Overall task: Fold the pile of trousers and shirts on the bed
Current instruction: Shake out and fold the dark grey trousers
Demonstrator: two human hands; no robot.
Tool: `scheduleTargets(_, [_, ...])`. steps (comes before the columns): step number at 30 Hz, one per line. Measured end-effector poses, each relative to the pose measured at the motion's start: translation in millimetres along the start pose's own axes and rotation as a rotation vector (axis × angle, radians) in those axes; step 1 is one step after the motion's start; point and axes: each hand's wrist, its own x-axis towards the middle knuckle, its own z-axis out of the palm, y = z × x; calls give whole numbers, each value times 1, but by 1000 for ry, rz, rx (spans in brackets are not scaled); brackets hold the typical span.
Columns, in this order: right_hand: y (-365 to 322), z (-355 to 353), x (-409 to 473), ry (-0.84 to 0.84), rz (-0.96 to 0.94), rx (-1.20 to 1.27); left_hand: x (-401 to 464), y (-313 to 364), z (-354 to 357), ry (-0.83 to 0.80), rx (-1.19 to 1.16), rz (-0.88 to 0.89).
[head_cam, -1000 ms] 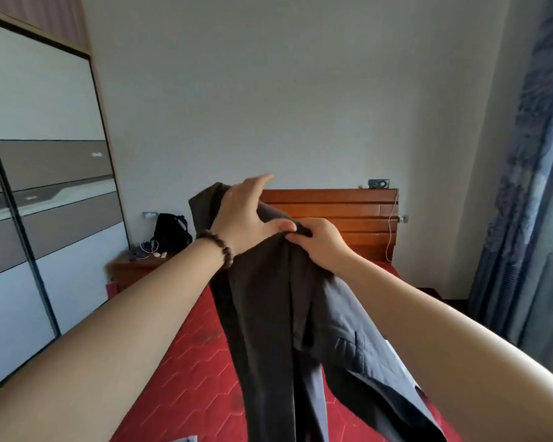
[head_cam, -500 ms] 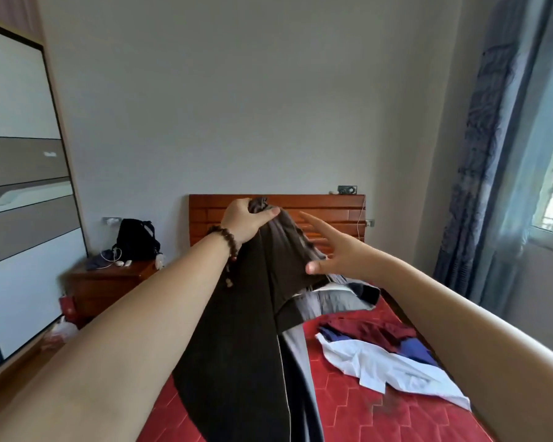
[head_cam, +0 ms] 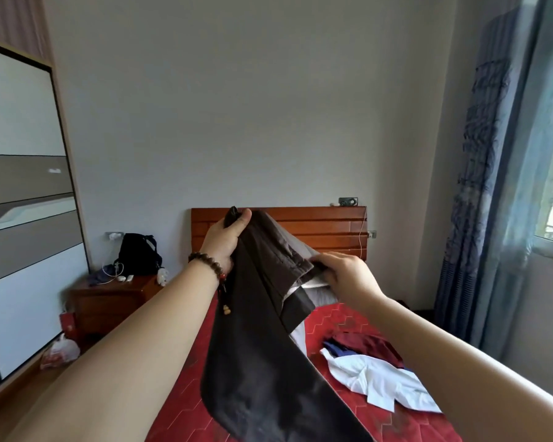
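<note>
A white cotton shirt (head_cam: 380, 382) lies near the red quilted bed's (head_cam: 186, 406) right edge; our left hand (head_cam: 225, 239) and right hand (head_cam: 348, 274) each pinch the dark brown trousers (head_cam: 256, 362) aloft.

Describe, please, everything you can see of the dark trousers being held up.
The dark trousers are dark brown, of a matte woven cloth, with paler lining showing at the open waistband. They hang lengthwise over the red bed, the lower end out of view. The left hand grips one waistband corner high; the right hand grips the other, lower.
</note>
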Motion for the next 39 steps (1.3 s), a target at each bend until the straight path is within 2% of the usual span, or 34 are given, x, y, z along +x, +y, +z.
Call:
scheduleTargets(3, [-3,-10,19,-8,80,32,-4,-8,-23,51,98,15])
scheduleTargets(6, [-9,-20,40,28,109,95,-8,-14,-39,31,465,100])
scheduleTargets(8, [-18,-23,54,-4,97,120,-13,-8,-37,-97,622,160])
scheduleTargets(11, [-33,-20,69,-84,29,112,-23,7,-18,-420,653,203])
scheduleTargets(13, [-42,-15,73,-131,-1,112,-30,12,-2,-573,738,182])
scheduleTargets(15, [-52,-15,75,-118,6,158,-34,10,12,-635,832,166])
scheduleTargets(17, [-57,-19,76,-71,17,225,-37,4,21,-554,910,204])
scheduleTargets(19, [-57,-25,74,-51,33,265,-35,0,25,-421,878,256])
scheduleTargets(21, [-51,-29,70,-71,69,259,-32,0,27,-361,826,304])
scheduleTargets(25, [-23,-37,54,-193,338,235,-27,3,27,-356,699,342])
scheduleTargets(27, [-11,-38,43,-264,413,182,-26,4,24,-329,619,337])
scheduleTargets(29, [-3,-33,33,-293,461,250,-25,4,18,-340,624,365])
scheduleTargets(34, [-4,-25,35,-50,367,152,-31,4,3,-410,761,405])
scheduleTargets(37, [-17,-34,51,60,252,129,-36,16,-8,-558,724,211])
scheduleTargets(39, [-32,-40,65,64,130,119,-39,27,-7,-670,635,92])
